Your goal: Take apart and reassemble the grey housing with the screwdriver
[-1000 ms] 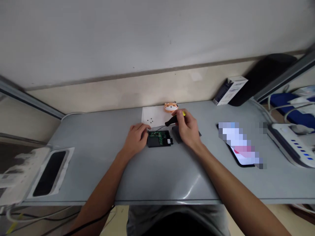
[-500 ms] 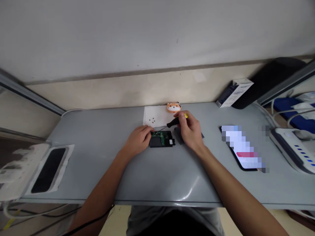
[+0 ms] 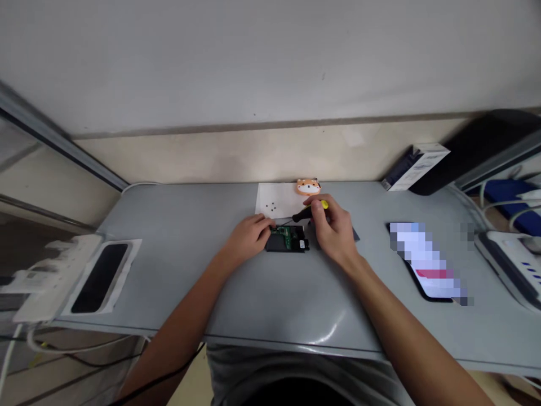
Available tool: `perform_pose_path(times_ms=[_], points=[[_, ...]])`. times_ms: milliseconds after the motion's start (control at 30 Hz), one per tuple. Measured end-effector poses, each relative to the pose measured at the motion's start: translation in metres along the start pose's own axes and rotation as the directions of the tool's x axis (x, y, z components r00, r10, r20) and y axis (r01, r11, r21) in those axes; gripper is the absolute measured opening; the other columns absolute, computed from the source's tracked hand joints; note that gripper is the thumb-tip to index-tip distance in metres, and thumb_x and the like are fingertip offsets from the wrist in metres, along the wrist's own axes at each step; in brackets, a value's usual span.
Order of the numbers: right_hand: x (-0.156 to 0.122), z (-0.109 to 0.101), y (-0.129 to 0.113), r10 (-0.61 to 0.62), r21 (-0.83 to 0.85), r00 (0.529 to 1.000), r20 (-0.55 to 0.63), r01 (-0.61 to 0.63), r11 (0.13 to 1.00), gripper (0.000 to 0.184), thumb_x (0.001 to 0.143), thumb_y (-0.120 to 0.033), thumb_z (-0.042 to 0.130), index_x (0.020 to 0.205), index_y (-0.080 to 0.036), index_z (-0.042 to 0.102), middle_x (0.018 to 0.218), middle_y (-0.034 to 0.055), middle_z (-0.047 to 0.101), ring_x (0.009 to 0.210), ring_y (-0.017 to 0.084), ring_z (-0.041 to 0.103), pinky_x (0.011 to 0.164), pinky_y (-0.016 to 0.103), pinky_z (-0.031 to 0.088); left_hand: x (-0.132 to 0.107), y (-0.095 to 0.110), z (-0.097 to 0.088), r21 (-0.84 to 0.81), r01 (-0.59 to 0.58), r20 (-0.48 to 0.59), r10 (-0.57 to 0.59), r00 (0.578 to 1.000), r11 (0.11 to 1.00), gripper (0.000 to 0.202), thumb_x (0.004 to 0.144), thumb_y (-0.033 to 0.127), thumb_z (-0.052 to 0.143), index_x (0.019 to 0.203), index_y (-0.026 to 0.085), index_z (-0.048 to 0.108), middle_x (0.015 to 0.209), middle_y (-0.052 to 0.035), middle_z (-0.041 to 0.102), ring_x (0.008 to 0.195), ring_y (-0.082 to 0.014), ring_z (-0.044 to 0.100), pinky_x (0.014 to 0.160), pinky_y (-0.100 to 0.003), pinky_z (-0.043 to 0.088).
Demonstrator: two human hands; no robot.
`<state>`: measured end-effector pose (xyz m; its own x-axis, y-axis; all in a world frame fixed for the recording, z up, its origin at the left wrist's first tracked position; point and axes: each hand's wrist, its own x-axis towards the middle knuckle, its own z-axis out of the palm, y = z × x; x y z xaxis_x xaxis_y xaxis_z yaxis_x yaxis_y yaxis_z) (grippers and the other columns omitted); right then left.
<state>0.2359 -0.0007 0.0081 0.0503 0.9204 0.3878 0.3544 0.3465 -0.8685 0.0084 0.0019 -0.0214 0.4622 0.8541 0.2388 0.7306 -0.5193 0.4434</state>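
Observation:
A small black device with a green circuit board [image 3: 288, 239] lies flat on the desk between my hands. My left hand [image 3: 250, 238] grips its upper left corner, fingertips closed together there. In my right hand [image 3: 337, 230] is a screwdriver [image 3: 302, 215] with a black and yellow handle, held at a low slant. Its thin shaft points left to the device's top edge near my left fingertips; the very tip is too small to make out. Partly under my right hand lies a dark flat panel [image 3: 355, 234]. Several tiny screws [image 3: 272, 207] rest on white paper [image 3: 281, 194] behind the device.
An orange animal-face case [image 3: 308, 186] sits at the paper's back edge. On the right are a lit phone [image 3: 426, 265], a power strip [image 3: 507, 268] and a box [image 3: 416, 166] against the wall. A dark phone-shaped slab [image 3: 100, 277] and a white strip with plugs [image 3: 59, 276] are left.
The whole view has shifted, so the desk and its things appear slightly further right. Both hands keep their places at the device, with the screwdriver at nearly the same slant.

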Motion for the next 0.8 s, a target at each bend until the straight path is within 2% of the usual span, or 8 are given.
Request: perform_pose_path(times_ms=[133,267,367,433,500,667,733,800], points=[[0.003,0.004,-0.006,-0.047,-0.010,0.999,0.025,0.047,0.999,0.044,0.102,-0.064,0.048,0.092,-0.024,0.065,0.071,-0.0010,0.063,0.059,0.014,0.052,0.059,0.029,0.042,0.001,0.000,0.000,-0.006,0.016,0.006,-0.016,1.000,1.000,0.031,0.098,0.013,0.048,0.107,0.024,0.075,0.100,-0.0050,0.074,0.096,-0.0221,0.071,0.091,-0.037,0.058],[0.022,0.010,-0.013,-0.128,-0.024,0.981,0.147,0.133,0.991,0.039,0.102,-0.060,0.050,0.087,-0.025,0.058,0.073,-0.0001,0.065,0.060,0.015,0.052,0.061,0.030,0.042,0.001,-0.001,0.001,-0.011,0.000,0.003,0.000,1.000,1.000,0.030,0.097,0.012,0.047,0.105,0.024,0.074,0.097,-0.0048,0.074,0.094,-0.0220,0.072,0.091,-0.037,0.059],[0.040,0.018,-0.019,-0.185,-0.055,0.954,0.235,0.203,0.978,0.038,0.103,-0.057,0.049,0.081,-0.026,0.052,0.066,-0.0012,0.058,0.058,0.015,0.047,0.058,0.030,0.037,0.001,-0.001,0.002,-0.028,-0.007,-0.015,0.007,1.000,1.000,0.030,0.096,0.010,0.047,0.103,0.024,0.073,0.098,-0.0044,0.075,0.094,-0.0216,0.072,0.092,-0.037,0.059],[0.049,0.024,-0.022,-0.206,-0.080,0.946,0.250,0.232,0.969,0.039,0.102,-0.057,0.050,0.077,-0.026,0.049,0.060,-0.0027,0.052,0.056,0.014,0.042,0.056,0.030,0.033,0.001,0.000,0.002,-0.037,-0.003,-0.022,0.002,1.000,0.999,0.031,0.096,0.009,0.047,0.102,0.024,0.073,0.097,-0.0036,0.074,0.094,-0.0209,0.072,0.092,-0.036,0.059],[0.053,0.029,-0.022,-0.210,-0.101,0.954,0.214,0.235,0.967,0.040,0.099,-0.056,0.053,0.074,-0.026,0.046,0.057,-0.0040,0.046,0.054,0.014,0.039,0.056,0.030,0.031,0.000,0.001,0.002,-0.039,-0.002,-0.022,0.001,1.000,0.999,0.031,0.096,0.009,0.047,0.103,0.024,0.072,0.097,-0.0033,0.074,0.093,-0.0207,0.072,0.092,-0.036,0.059],[0.045,0.044,-0.016,-0.143,-0.075,0.990,0.003,0.143,0.987,0.037,0.097,-0.047,0.057,0.071,-0.026,0.041,0.056,-0.0054,0.041,0.056,0.013,0.038,0.058,0.030,0.033,0.000,0.000,0.004,-0.028,-0.011,-0.018,0.011,1.000,1.000,0.029,0.096,0.009,0.048,0.104,0.023,0.072,0.097,-0.0046,0.074,0.094,-0.0227,0.072,0.089,-0.037,0.058],[0.041,0.051,-0.013,-0.097,-0.013,0.991,-0.096,0.097,0.995,0.038,0.097,-0.046,0.057,0.071,-0.026,0.039,0.059,-0.0051,0.041,0.059,0.014,0.041,0.059,0.029,0.037,0.000,-0.001,0.005,-0.025,-0.009,-0.014,0.009,1.000,1.000,0.029,0.096,0.009,0.048,0.104,0.023,0.072,0.097,-0.0047,0.074,0.093,-0.0228,0.072,0.088,-0.037,0.058],[0.037,0.059,-0.011,-0.023,0.133,0.988,-0.152,0.043,0.990,0.039,0.098,-0.050,0.057,0.075,-0.026,0.037,0.066,-0.0043,0.047,0.064,0.013,0.049,0.061,0.028,0.042,0.001,-0.002,0.005,-0.018,-0.012,-0.010,0.012,1.000,1.000,0.028,0.096,0.009,0.048,0.103,0.022,0.072,0.096,-0.0055,0.074,0.092,-0.0231,0.071,0.087,-0.037,0.057]])
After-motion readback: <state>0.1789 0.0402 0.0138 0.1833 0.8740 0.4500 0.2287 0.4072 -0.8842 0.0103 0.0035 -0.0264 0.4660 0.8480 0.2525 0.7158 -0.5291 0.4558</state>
